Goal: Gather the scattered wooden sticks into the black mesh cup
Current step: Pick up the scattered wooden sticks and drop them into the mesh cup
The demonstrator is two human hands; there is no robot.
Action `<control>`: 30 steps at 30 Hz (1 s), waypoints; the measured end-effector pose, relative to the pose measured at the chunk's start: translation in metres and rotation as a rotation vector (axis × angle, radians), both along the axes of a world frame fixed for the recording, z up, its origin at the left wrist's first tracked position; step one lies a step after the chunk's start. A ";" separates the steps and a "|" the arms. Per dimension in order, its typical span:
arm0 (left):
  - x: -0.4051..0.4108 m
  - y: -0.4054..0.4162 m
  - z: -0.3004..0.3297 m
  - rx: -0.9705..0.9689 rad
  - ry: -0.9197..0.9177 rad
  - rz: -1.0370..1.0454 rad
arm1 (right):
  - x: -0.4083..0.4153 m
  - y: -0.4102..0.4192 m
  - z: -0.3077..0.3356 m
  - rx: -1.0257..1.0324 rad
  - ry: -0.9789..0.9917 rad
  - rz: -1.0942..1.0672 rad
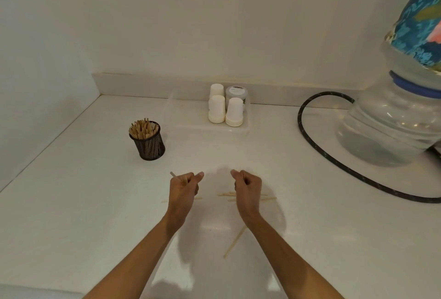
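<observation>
The black mesh cup (150, 144) stands upright at the back left of the white counter, packed with wooden sticks. My left hand (183, 187) is closed around a stick whose tip pokes out at its upper left. My right hand (248, 187) is closed too, and a thin stick end shows between its fingers. Loose sticks lie flat under both hands: one under the left hand (198, 198), a few crossing under the right hand (226, 194). Another stick (235, 241) lies slanted between my forearms.
A clear tray (238, 129) at the back holds upturned white paper cups (216, 108) and a lidded jar. On the right, a black hose (317, 146) curves across the counter beside a large water bottle (391, 126) with patterned cloth on top. Walls close off the left and back.
</observation>
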State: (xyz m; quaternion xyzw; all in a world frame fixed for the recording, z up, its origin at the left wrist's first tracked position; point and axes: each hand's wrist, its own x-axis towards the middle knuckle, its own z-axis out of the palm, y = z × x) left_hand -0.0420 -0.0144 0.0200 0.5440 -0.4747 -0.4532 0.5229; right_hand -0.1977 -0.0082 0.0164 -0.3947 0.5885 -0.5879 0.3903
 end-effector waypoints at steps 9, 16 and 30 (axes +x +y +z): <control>0.002 0.010 -0.011 -0.034 -0.068 -0.024 | 0.003 0.008 -0.016 0.076 0.106 0.052; 0.017 0.008 0.001 -0.061 -0.161 -0.120 | -0.050 -0.013 0.010 0.140 0.683 0.271; 0.020 0.014 -0.005 -0.038 -0.282 -0.154 | -0.093 -0.003 0.011 0.243 1.182 0.648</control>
